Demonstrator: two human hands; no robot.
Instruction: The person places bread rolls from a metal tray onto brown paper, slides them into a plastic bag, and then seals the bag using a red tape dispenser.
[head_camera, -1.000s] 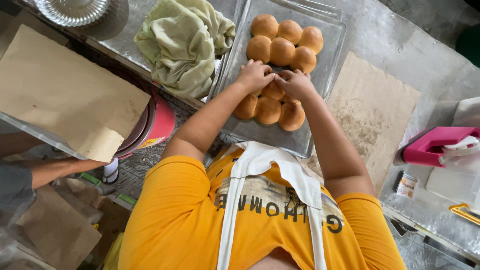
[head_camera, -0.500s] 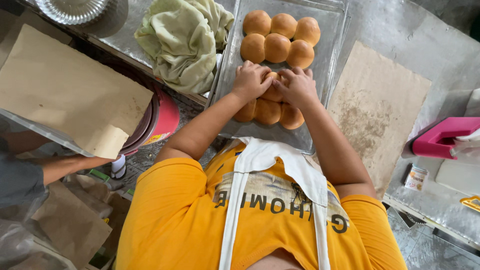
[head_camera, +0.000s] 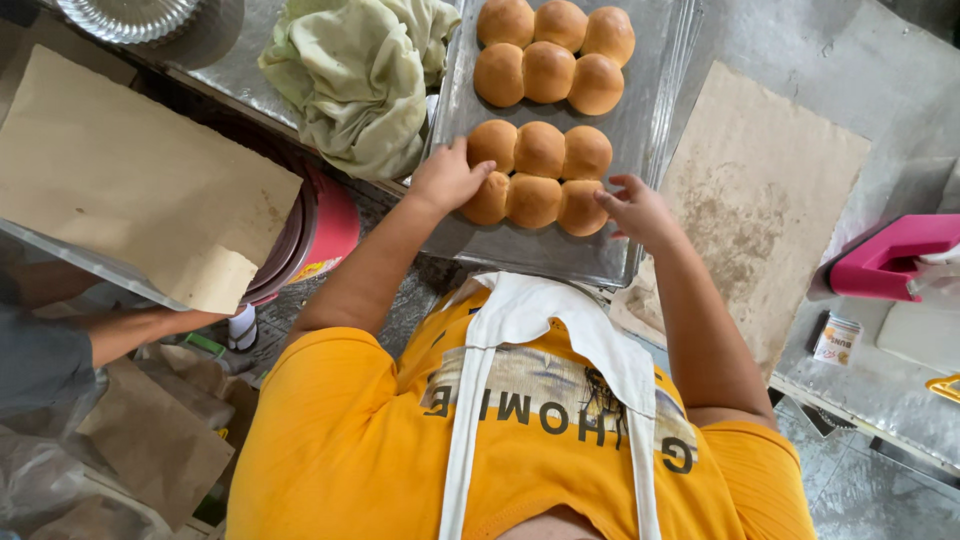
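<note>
A metal baking tray (head_camera: 640, 110) lies on the steel counter and carries two clusters of golden buns. The far cluster (head_camera: 548, 55) sits at the top of the tray. The near cluster (head_camera: 540, 175) has two rows of three. My left hand (head_camera: 445, 180) curls around the left end of the near cluster, thumb on a bun. At its right end, my right hand (head_camera: 635, 210) has its fingers spread, fingertips at the last bun. My orange shirt and white apron (head_camera: 520, 400) fill the foreground.
A crumpled pale green cloth (head_camera: 355, 80) lies left of the tray. Brown paper (head_camera: 770, 190) lies to its right, with a pink box (head_camera: 885, 265) and a small jar (head_camera: 838, 340) beyond. Another person's arm (head_camera: 130, 330) reaches under a paper-covered tray (head_camera: 120, 180) beside a red bucket (head_camera: 325, 235).
Both hands were together on top of the near cluster. They have spread apart to its left and right ends, uncovering the buns.
</note>
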